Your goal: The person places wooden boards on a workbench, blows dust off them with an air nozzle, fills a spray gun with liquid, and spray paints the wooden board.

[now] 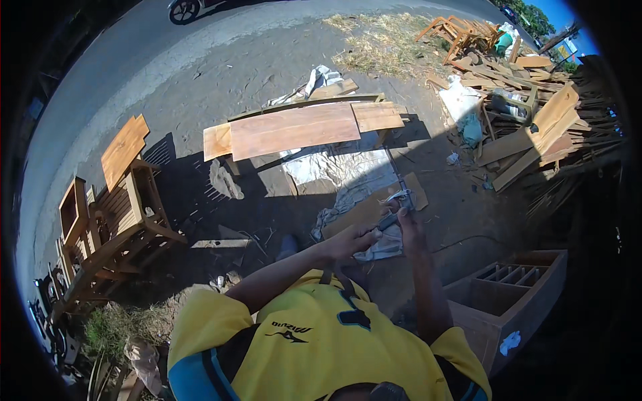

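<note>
In front of my chest, both hands meet around a tool with a dark, rounded grip. My left hand is closed round its lower end. Fingers of my right hand are bent against its upper side. Thin metal parts and whitish strands stick out beyond the fingers; the tool's exact kind is too small to make out. Beneath the hands lie a brown board and a crumpled pale cloth on the ground.
Ahead, wide planks rest on a low support. Wooden furniture stands at left. At right are a wooden cabinet with compartments and a heap of scrap wood. A road with a wheeled vehicle runs beyond.
</note>
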### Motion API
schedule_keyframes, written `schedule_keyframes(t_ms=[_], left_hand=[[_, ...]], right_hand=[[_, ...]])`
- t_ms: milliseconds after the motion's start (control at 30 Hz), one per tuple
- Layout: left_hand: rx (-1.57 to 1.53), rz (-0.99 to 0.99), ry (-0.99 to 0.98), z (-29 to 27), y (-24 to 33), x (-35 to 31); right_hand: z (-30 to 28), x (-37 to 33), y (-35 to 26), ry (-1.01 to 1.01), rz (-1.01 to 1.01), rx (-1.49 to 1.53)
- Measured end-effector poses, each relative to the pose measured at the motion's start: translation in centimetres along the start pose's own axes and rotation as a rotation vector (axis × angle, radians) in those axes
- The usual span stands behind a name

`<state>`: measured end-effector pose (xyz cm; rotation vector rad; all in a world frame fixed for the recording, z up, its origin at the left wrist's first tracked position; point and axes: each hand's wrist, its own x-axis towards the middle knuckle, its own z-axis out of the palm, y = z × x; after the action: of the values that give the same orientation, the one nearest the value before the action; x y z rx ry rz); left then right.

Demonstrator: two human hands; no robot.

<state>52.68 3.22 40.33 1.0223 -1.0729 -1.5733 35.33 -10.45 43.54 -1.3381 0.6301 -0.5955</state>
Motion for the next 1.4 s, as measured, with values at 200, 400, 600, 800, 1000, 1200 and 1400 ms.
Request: schedule_keyframes(t_ms=[200,400,600,800,1000,1200,1400], left_hand=[[-0.015,0.016,-0.021,-8.6,-3.2,0.7],[0.074,-0.393,0.565,-18.2,-17.7,-9.3],[0.154,-1.170,0.708,-15.3,-27.1,-29.2],[-0.538,-1.289,0.980,-10.9,-22.3,-22.3],[0.007,-1.261,0.769,-14.4,-25.6,-12.3],[0.142,-1.408,0.629,-18.0,-25.1,-7.4],[0.185,-1.318,0.799,-21.8,-25.2,-6.4]], right_hand=[[11.7,10.5,0.4,0.235,0.021,0.120],[3.6,21.1,9.4,0.469,0.243,-0.349],[-2.9,33.3,23.8,0.418,0.205,-1.035],[-2.1,41.9,32.6,0.004,0.185,-1.189],[2.4,51.8,34.3,0.037,0.041,-0.960],[11.3,54.6,35.8,-0.362,0.123,-0.984],[14.7,53.2,34.1,-0.440,0.075,-0.855]])
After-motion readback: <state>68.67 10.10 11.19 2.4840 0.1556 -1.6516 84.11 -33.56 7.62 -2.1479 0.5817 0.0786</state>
